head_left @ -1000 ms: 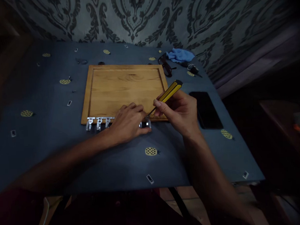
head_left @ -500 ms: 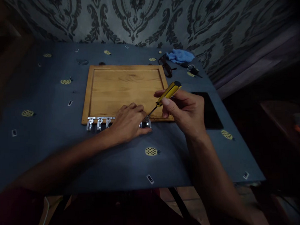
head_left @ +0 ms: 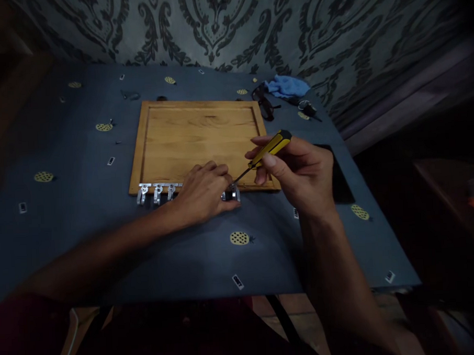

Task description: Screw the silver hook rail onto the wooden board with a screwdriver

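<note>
a: i'm working from far off, with only the head view to go through. where are the hands?

b: the right hand [head_left: 305, 177] is closed around a yellow-and-black screwdriver [head_left: 273, 147], thumb along the handle. the left hand [head_left: 204, 194] lies over the metal rail [head_left: 158, 193]; whether its fingers are closed on it, i can't tell from here.

a: and the rail itself?

b: along the near edge of the wooden panel [head_left: 204, 137], three hooks showing left of that hand. the screwdriver's tip meets the fitting [head_left: 233, 193] at its right end, just beside the left fingers.

a: what worries me is that closeness. the shaft is slanted, so a sideways push could make the tip skid into a finger or score the wood.

b: agreed. i can't make out a screw head there, so i can't judge the seating. if the left hand presses unevenly, the rail might creep out of line too.

a: anything else?

b: small loose screws [head_left: 118, 143] lie left of the panel on the blue table [head_left: 185, 258]. a jolt could roll them away, and the dim light would make them hard for me to find.
</note>
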Demonstrator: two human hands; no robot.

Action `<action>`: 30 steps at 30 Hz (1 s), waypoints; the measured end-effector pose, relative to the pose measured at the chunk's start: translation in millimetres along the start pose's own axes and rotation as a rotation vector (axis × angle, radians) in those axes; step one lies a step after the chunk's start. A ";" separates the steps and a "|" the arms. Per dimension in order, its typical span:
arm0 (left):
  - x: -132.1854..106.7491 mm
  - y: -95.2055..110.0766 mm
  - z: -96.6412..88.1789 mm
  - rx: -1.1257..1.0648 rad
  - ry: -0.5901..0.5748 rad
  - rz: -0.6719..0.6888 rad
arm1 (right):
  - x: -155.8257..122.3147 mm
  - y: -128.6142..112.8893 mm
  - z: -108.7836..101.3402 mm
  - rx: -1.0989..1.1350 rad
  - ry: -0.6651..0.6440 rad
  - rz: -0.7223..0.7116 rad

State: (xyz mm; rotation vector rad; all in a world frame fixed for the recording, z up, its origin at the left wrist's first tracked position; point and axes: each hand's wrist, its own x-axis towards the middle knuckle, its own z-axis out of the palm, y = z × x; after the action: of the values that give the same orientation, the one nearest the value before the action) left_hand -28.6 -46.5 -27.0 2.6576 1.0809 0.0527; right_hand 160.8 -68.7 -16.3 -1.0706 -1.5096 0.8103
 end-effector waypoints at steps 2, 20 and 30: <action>-0.1 0.2 -0.6 -0.006 -0.004 0.001 | -0.3 -1.6 1.9 0.009 0.009 0.003; -0.6 1.9 -3.1 -0.002 -0.028 -0.010 | -2.3 -2.1 10.7 -0.023 0.129 -0.014; -1.0 -0.3 -0.4 0.015 0.005 0.006 | -1.4 -2.5 12.9 -0.090 0.329 -0.123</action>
State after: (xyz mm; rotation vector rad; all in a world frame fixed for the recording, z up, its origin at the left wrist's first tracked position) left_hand -29.5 -46.8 -26.6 2.6754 1.0792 0.0532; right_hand 147.7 -70.3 -17.1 -1.1049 -1.3253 0.4585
